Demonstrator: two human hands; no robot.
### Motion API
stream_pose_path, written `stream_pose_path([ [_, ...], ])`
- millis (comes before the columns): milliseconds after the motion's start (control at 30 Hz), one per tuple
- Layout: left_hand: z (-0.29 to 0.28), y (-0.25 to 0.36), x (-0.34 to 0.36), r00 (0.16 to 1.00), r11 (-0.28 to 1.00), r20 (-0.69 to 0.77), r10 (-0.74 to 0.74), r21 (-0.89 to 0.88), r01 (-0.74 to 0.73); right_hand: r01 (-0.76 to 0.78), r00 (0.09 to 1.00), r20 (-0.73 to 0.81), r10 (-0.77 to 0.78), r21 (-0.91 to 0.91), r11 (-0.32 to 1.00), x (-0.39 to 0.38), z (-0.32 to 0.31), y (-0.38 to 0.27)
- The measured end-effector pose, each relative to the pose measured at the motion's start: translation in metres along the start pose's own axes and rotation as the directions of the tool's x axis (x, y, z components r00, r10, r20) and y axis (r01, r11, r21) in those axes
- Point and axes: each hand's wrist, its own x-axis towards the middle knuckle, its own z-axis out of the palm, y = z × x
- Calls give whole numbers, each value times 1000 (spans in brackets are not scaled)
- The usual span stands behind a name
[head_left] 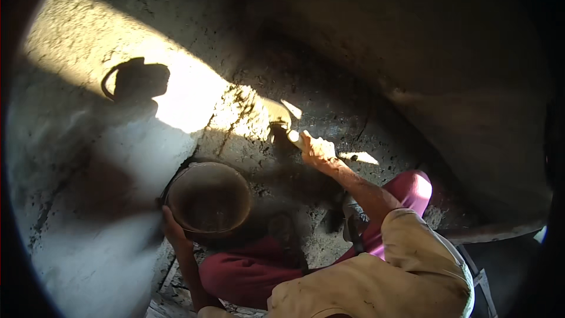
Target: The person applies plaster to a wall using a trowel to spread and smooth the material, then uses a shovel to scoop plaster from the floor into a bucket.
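Note:
My left hand (173, 224) grips the left side of a round, dark metal pan (208, 198) with a worn inner surface, resting low beside my left knee. Out to the front, my right hand (318, 152) is closed on a pale handle (295, 138). The tool's head lies against the rough, dirty ground at the edge of a sunlit strip, and its shape is partly lost in shadow and glare.
A dark shape with a looped handle (138, 80), perhaps a can, sits in the sunlit band at upper left. A smooth wall (471, 112) rises at right, with a ledge (494, 234) below it. My bent legs (247, 271) occupy the lower middle.

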Motion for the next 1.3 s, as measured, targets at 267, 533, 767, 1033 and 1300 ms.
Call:
stream_pose_path([
  [267, -29, -28, 16, 939, 886, -9, 344, 335, -321, 46, 967, -246, -70, -102, 994, -24, -185, 94],
  [533, -54, -72, 9, 971, 950, -57, 231, -203, -238, -171, 950, -174, 259, 407, 897, -25, -36, 94],
  [767, -71, -101, 14, 968, 986, -189, 165, 44, -160, 284, 903, -266, -337, -221, 933, 39, -50, 12],
  [1033, -29, -86, 25, 937, 935, -43, 347, 98, -342, 75, 574, -705, -417, -462, 884, 154, -123, 103],
  [1300, -23, -66, 23, 927, 915, -103, 360, 234, -330, 137, 991, 30, -134, -138, 981, 59, -88, 13],
])
